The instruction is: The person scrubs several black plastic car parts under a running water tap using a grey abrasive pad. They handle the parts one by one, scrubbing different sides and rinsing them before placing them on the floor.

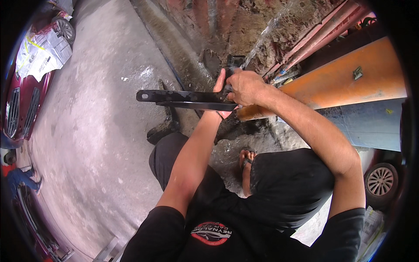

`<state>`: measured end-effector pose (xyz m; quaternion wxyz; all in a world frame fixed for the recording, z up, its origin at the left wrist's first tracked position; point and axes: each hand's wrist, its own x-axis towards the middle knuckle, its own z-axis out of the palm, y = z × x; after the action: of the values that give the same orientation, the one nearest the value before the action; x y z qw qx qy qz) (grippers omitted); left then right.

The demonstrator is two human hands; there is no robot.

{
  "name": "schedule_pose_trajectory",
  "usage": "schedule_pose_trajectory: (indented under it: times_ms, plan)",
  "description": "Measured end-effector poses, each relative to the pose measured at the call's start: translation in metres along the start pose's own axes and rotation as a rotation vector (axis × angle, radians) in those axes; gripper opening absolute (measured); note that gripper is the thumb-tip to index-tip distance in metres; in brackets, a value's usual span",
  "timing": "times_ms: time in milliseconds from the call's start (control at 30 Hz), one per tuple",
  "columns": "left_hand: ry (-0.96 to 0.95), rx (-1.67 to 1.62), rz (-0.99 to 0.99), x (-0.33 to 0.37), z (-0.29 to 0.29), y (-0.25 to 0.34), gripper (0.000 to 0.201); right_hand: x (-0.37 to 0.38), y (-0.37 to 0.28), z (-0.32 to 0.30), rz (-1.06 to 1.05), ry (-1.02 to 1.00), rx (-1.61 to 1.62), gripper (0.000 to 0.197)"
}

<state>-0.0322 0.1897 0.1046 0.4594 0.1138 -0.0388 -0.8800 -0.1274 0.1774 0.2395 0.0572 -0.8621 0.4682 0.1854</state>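
A black bracket (183, 95), long and flat with a hole in its rounded left end, lies across the middle of the view over the wet ground. It has two arms, one nearer to me than the other. My left hand (220, 82) grips its right part from below, thumb raised on the far side. Fingers curled, my right hand (248, 88) is pressed against the bracket's right end. Something greyish shows at those fingertips, too small and blurred to name. A clear, shiny streak (266, 37), seemingly running water, slants down to this hand from the upper right.
An orange pipe-like piece (349, 72) and a blue-grey panel (371, 124) lie at right. Muddy ground and a wet channel (170, 39) are beyond my hands. Dark red car parts (32, 100) with paper sheets (43, 52) stand at left, and a wheel (381, 181) at right.
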Motion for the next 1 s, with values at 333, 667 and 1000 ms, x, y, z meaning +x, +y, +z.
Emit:
schedule_pose_trajectory:
  times_ms: [333, 667, 1000]
  plan:
    - [0.024, 0.238, 0.010, 0.000, -0.003, 0.001, 0.041, 0.015, 0.018, -0.002, 0.228, 0.072, -0.222, 0.026]
    - [0.233, 0.684, 0.222, -0.016, -0.017, 0.043, 0.067, 0.003, 0.009, 0.002, 0.195, 0.167, -0.081, 0.040]
    - [0.356, 1.180, 0.576, -0.021, -0.019, 0.075, 0.094, -0.015, -0.001, 0.014, 0.135, -0.051, 0.150, 0.068]
